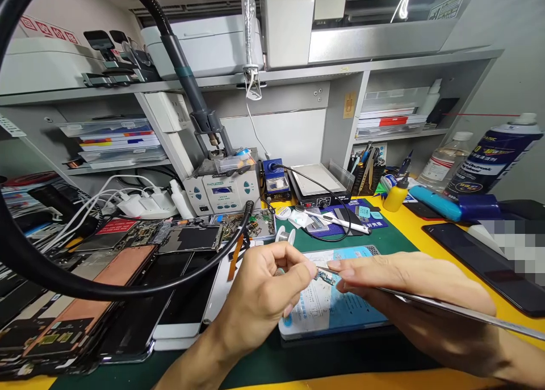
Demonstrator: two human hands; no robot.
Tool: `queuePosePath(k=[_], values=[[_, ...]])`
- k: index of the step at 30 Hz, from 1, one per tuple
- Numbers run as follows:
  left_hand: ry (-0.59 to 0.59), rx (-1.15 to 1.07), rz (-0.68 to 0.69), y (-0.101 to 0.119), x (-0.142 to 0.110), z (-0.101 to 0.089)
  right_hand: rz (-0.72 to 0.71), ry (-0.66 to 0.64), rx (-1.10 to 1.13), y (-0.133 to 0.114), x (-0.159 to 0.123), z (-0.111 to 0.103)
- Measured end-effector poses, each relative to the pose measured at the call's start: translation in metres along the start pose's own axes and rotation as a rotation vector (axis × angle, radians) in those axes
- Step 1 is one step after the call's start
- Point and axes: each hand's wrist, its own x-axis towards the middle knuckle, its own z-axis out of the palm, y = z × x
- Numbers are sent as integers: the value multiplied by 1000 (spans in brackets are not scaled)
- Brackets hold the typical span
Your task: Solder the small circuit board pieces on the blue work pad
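Note:
My left hand [266, 290] is curled in a pinch over the green mat [383, 239], its fingertips closed on a small circuit part [324, 276] that I can barely make out. My right hand [409, 285] comes in from the right, fingers pressed together around long metal tweezers [447, 307] whose tip meets that small part. Both hands hover above a light blue phone back [327, 307] lying flat on the mat.
Opened phones and boards [128, 276] are piled at the left. Behind stand a hot-air station [221, 191], a soldering station [276, 183] and a heating plate [317, 185]. At the right are a yellow bottle [395, 196], a spray can [494, 154] and a dark phone [485, 265].

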Motion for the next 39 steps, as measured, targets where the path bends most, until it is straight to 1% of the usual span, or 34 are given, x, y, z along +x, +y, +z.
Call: queuePosePath(k=[3,5,8,10,14,17,19,21,24,26,29,30,32,35,37,39], values=[[112,264,129,0,-4,3,20,-36,-4,0,2,1],[162,391,213,0,-6,5,21,-28,7,0,3,1],[199,568,361,-2,-7,6,10,-5,24,2,3,1],[211,670,453,-4,-6,5,16,-13,32,3,2,2],[218,758,572,-6,-5,3,98,-46,83,3,1,0],[207,785,594,-6,-4,2,122,-62,112,0,4,-3],[200,763,551,-4,-5,2,108,-56,112,-1,6,-4],[179,663,439,-2,-4,0,113,-48,121,-2,6,-6],[80,352,185,2,-2,-2,124,-27,144,-2,5,-9],[-8,111,28,4,0,-3,95,-22,119,-2,4,-11],[-93,-161,-134,7,2,-4,13,-74,129,-2,6,-13],[-106,-218,-167,7,2,-4,-2,-89,146,-2,7,-13],[-127,-300,-199,8,2,-4,30,-82,180,-2,7,-12],[-169,-363,-221,8,3,-6,171,-45,210,-1,4,-10],[-221,-392,-243,7,3,-8,262,-41,248,-1,3,-8],[-277,-420,-270,6,3,-9,314,-48,315,-2,4,-7]])
